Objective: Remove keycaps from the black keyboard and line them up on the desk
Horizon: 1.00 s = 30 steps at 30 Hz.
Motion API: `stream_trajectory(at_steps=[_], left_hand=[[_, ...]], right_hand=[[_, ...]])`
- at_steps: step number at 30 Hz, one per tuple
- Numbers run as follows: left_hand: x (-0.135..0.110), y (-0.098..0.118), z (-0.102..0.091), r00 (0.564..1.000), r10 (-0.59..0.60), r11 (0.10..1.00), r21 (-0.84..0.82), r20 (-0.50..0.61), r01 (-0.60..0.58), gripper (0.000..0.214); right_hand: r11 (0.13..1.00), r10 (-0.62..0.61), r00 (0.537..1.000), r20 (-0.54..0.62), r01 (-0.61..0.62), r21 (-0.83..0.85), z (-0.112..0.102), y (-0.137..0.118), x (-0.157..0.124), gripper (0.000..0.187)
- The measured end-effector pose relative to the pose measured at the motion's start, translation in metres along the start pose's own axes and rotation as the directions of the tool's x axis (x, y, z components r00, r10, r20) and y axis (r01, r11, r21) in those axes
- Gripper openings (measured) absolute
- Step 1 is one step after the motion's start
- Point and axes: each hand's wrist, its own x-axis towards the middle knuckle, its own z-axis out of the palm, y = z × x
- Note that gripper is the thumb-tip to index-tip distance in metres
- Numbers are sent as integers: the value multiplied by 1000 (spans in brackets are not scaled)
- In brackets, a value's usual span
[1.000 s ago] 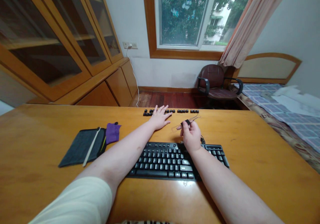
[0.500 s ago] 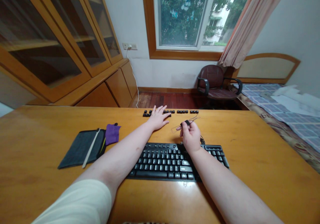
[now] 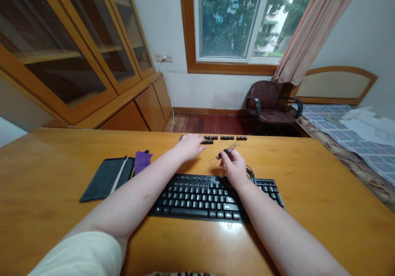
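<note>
My left hand [image 3: 189,147] is over the left part of the loose black keycaps [image 3: 227,138] near the desk's far edge. Its thumb and forefinger are apart; the other fingertips are hidden. Between the thumb and fingers of my right hand [image 3: 235,168] is a wire keycap puller [image 3: 225,152] with a black handle, its thin wire loops sticking out at both ends. Below lies a black keyboard [image 3: 191,202], partly covered by my right wrist and forearm. Keys are gone from parts of its upper rows.
On the left of the wooden desk [image 3: 311,210] lie a dark pouch [image 3: 103,177], a pale flat stick [image 3: 119,173] across it and a purple cloth piece [image 3: 142,161]. A coiled cable [image 3: 249,171] sits behind the keyboard. Beyond the desk stands an office chair [image 3: 263,99].
My left hand has shifted left and slightly toward me along the keycaps, uncovering several. My right hand, still holding the puller, has barely moved. The view has turned a little left.
</note>
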Motion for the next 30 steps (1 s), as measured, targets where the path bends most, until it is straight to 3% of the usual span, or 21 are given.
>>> stream_trajectory(at_steps=[2, 5, 9, 12, 16, 22, 30], left_hand=[[-30, 21, 3, 998, 47, 997, -70, 48, -43, 39], [-76, 52, 20, 996, 87, 977, -196, 29, -79, 51], [-111, 64, 46, 999, 33, 965, -259, -7, -33, 63], [-118, 57, 52, 1000, 22, 966, -257, -7, -23, 69], [-120, 47, 44, 1000, 25, 964, -266, 13, -20, 69], [-116, 50, 36, 1000, 24, 951, -307, 8, -20, 47], [-107, 55, 46, 998, -57, 943, -328, -17, 48, 27]], right_hand=[[985, 3, 986, 165, 25, -168, -4, -11, 2, 26], [918, 30, 912, 410, 137, -373, -15, -38, 4, 24], [866, -6, 891, 454, 231, -444, -33, -66, 5, 18], [874, 54, 879, 473, 187, -448, -38, -66, 5, 19], [901, 149, 830, 537, 109, -419, -27, -53, -2, 15], [842, 121, 797, 591, 232, -486, -4, -47, -11, 11], [783, 120, 768, 630, 317, -535, -3, -41, -14, 11]])
